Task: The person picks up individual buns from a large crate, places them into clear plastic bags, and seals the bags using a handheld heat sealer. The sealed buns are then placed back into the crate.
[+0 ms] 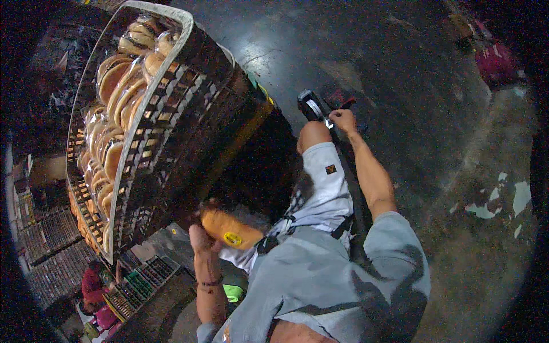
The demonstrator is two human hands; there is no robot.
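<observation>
My left hand (pixel 205 239), with a dark band at its wrist, is curled against an orange-brown, rounded long thing (pixel 226 224) with a yellow round label. It looks like packaged bread, but blur and dim light hide its kind. My right hand (pixel 345 121) is closed beside my raised knee, next to a black and silver object (pixel 313 107). A small shiny part shows at its fingertips; what the fingers grip is too small to name. A tall, light-rimmed woven crate (pixel 189 26) stands at the left, filled with plastic-wrapped round buns (pixel 117 80).
At lower left, a person in red (pixel 94 286) is beside a long rack (pixel 146 283) of small items. A bright green thing (pixel 233 292) lies near my left forearm. Concrete floor (pixel 400 68) spreads ahead and right; a dark red object (pixel 496 63) lies at far right.
</observation>
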